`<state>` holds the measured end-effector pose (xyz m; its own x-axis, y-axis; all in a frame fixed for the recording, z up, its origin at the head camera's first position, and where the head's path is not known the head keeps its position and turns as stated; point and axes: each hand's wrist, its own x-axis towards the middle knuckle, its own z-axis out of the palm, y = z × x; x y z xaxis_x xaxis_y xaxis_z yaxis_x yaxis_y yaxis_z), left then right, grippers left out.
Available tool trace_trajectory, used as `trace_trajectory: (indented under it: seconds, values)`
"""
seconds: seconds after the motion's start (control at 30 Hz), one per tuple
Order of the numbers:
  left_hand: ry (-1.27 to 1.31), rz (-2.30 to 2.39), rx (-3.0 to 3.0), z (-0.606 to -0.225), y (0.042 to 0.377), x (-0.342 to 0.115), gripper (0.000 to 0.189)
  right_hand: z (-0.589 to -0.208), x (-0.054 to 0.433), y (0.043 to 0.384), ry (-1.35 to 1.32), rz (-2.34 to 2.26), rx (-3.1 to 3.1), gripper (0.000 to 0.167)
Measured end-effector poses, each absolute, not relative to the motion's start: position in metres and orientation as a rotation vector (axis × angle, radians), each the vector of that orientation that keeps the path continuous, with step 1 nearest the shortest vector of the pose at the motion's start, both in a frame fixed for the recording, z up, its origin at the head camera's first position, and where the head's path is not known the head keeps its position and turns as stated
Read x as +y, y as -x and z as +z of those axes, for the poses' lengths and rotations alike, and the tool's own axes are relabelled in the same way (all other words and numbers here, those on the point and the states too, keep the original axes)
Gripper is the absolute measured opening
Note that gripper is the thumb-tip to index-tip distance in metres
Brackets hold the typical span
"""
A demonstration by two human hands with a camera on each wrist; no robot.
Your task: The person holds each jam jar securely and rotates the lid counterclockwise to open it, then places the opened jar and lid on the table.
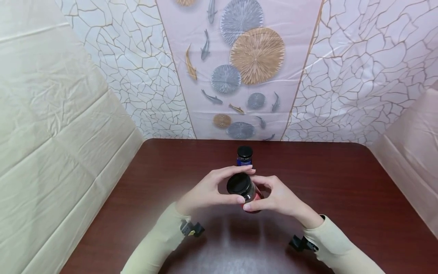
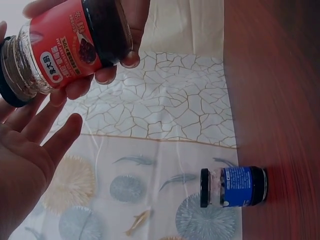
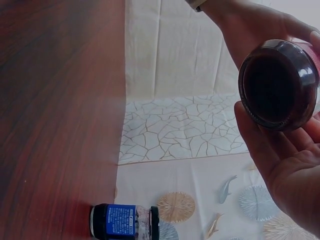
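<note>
A glass jar of dark jam with a red label [image 2: 62, 42] and a black lid [image 1: 238, 183] is held tilted above the table between both hands. My left hand [image 1: 207, 190] curls around the lid end, thumb at the near side and fingers behind. My right hand [image 1: 278, 196] grips the jar's lower body, its thumb in front. In the right wrist view the jar's dark base [image 3: 270, 87] faces the camera. Behind the hands stands a second jar with a blue label [image 2: 238, 186] and a black lid [image 1: 244, 151], upright and untouched.
The dark red wooden table [image 1: 325, 179] has its far edge against a patterned cloth [image 1: 150, 76]. Pale cloth walls [image 1: 61, 144] border it on the left and right. Each wrist wears a small black camera [image 1: 191, 228].
</note>
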<state>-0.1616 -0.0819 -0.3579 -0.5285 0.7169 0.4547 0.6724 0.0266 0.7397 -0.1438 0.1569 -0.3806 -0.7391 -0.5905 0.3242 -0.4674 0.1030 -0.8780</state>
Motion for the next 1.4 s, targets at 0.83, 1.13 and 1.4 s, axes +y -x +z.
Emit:
trace_trajectory:
  seconds: [0.83,1.13,1.4]
  values:
    - [-1.608,1.567,2.193,-0.361,0.165,-0.07,0.063,-0.377,0.156,0.142,1.049,-1.735,2.279,0.04]
    - [-1.593,1.659,2.027,-0.362,0.167,-0.074,0.069,-0.375,0.158,0.144,1.039,-1.793,2.183,0.043]
    - [-1.513,1.652,2.091,-0.362,0.163,-0.08,0.078,-0.372,0.16,0.145,1.044,-1.779,2.187,0.044]
